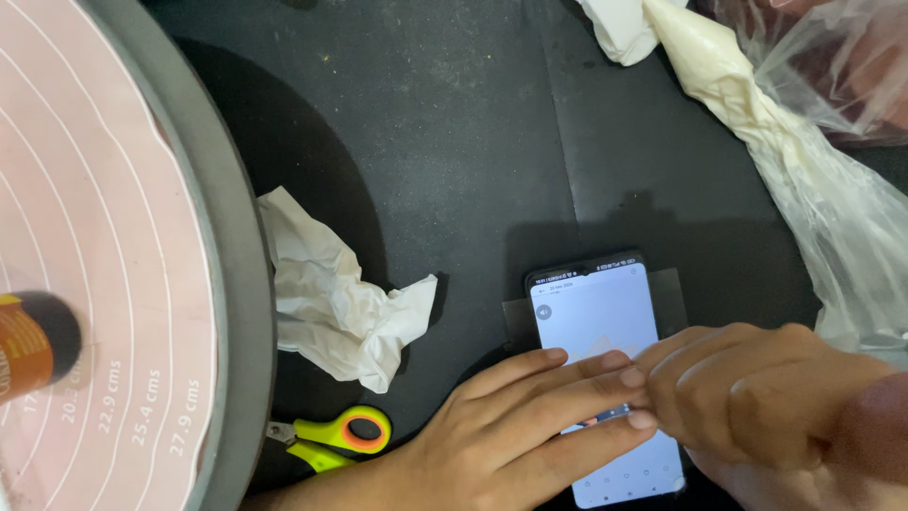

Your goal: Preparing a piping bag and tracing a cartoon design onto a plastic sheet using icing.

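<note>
A smartphone with a lit pale-blue screen lies flat on the black table at the lower right. My left hand rests across the phone's lower half, fingers stretched out flat and close together. My right hand comes in from the right, its fingers curled, with the fingertips meeting the left fingertips over the middle of the screen. Neither hand grips the phone. The part of the screen under the fingers is hidden.
A round turntable with a pink ringed mat fills the left side, an orange-labelled bottle on it. Crumpled white paper and yellow-orange scissors lie beside it. A filled piping bag and clear plastic sit top right.
</note>
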